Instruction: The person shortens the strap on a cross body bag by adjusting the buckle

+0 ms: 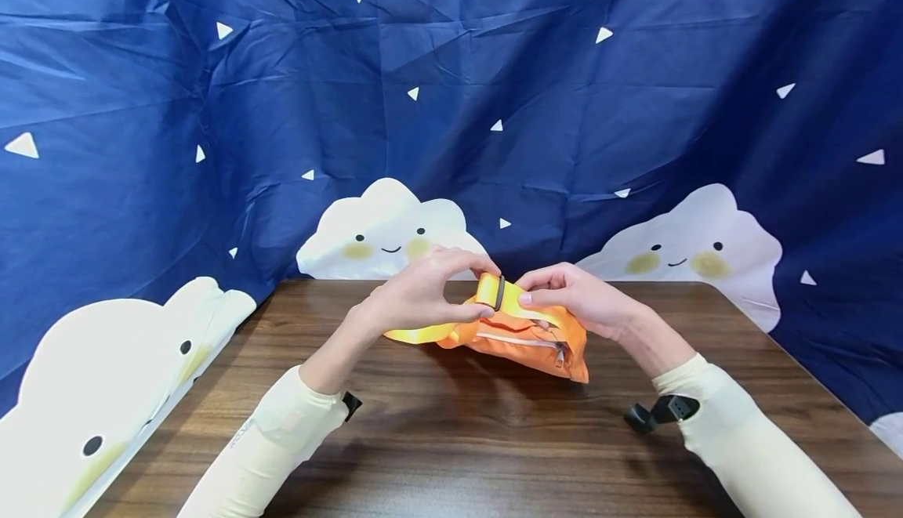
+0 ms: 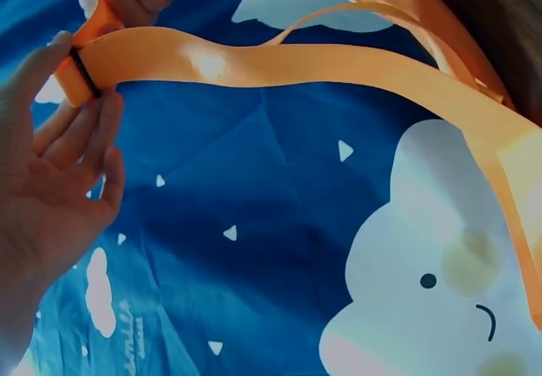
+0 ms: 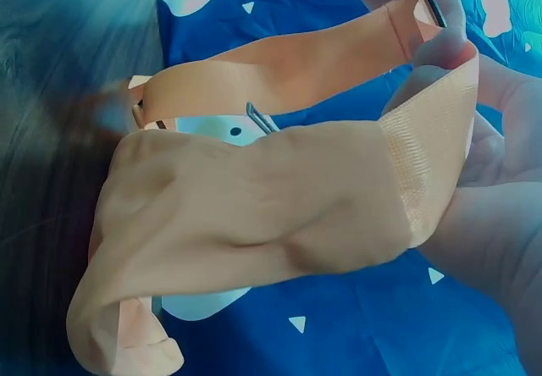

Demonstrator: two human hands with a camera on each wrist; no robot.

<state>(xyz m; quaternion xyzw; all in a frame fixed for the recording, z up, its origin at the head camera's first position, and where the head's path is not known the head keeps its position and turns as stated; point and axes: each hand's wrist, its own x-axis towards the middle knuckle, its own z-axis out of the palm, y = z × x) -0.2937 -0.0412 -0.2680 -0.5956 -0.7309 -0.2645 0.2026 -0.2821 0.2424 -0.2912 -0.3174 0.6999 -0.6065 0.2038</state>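
An orange waist bag [image 1: 532, 353] with a pale zipper hangs by its yellow-orange strap [image 1: 419, 335] over the far part of the table. My left hand [image 1: 419, 292] pinches a dark slider buckle [image 1: 500, 293] on that strap between thumb and fingers. Just right of the buckle, my right hand [image 1: 591, 302] grips the strap with thumb and fingertips. In the left wrist view, the strap [image 2: 254, 64] runs in a long curve from the buckle [image 2: 85, 73]. The right wrist view has the bag's fabric body [image 3: 254, 211] in front, partly hiding the right fingers.
The brown wooden table [image 1: 451, 455] lies beneath both forearms. Behind it hangs a dark blue curtain [image 1: 451, 56] printed with white clouds and triangles. Each wrist carries a small black device, such as the one on the right sleeve [image 1: 663, 411].
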